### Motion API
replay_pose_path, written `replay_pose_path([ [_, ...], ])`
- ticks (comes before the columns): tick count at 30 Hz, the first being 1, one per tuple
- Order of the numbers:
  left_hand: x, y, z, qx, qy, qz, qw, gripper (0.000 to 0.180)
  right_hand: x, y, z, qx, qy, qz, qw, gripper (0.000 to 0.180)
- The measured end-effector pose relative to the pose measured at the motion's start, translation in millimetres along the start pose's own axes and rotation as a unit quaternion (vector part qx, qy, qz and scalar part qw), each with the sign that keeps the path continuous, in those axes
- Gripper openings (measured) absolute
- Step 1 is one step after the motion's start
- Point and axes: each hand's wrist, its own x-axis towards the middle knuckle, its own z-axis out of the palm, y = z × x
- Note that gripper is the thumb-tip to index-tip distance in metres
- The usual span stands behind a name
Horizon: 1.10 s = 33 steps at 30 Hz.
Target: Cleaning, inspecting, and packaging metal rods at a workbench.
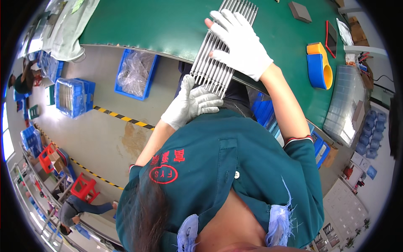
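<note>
A row of slim, shiny metal rods (208, 72) lies side by side on the green table (142, 23), its near ends jutting past the edge toward my body. My right hand (242, 46), in a white glove with the thumb tip and one fingertip bare, rests across the top of the rods with its fingers spread. At the near end, my gloved left hand (191, 103) cups the rod ends. Its fingers are stretched out along them and its thumb stands apart at the left side. Neither hand is wrapped around a rod.
On the table to the right are a grey block (300, 11), a blue and yellow tape dispenser (318, 66) and a red-edged phone (331, 40). Clear plastic trays (345, 107) stack at the right. A blue crate (154, 77) sits on the floor at left; a person (75, 210) is farther off.
</note>
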Motion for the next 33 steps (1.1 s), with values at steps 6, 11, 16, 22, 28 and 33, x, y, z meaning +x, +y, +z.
replay_pose_path([
  [6, 0, 1, 2, -0.027, -0.007, -0.007, 1.000, 0.099, -34, 5, -1, 0.014, -0.042, 0.035, 0.998, 0.073],
  [11, 2, -1, 1, -0.019, -0.027, 0.007, 0.999, 0.111, -44, 7, -8, 0.028, -0.046, 0.049, 0.997, 0.075],
  [16, 1, -2, 2, -0.010, -0.022, 0.002, 1.000, 0.110, -55, 11, -11, 0.039, -0.059, 0.068, 0.995, 0.076],
  [22, 0, -2, 3, 0.008, -0.030, 0.007, 0.999, 0.110, -56, 10, -15, 0.039, -0.062, 0.074, 0.995, 0.078],
  [28, 0, -3, 3, -0.034, -0.020, 0.012, 0.999, 0.096, -27, -1, -17, 0.036, -0.013, 0.045, 0.998, 0.076],
  [33, 2, -3, 0, -0.041, -0.029, 0.009, 0.999, 0.096, -18, -6, -3, -0.013, -0.018, 0.036, 0.999, 0.075],
])
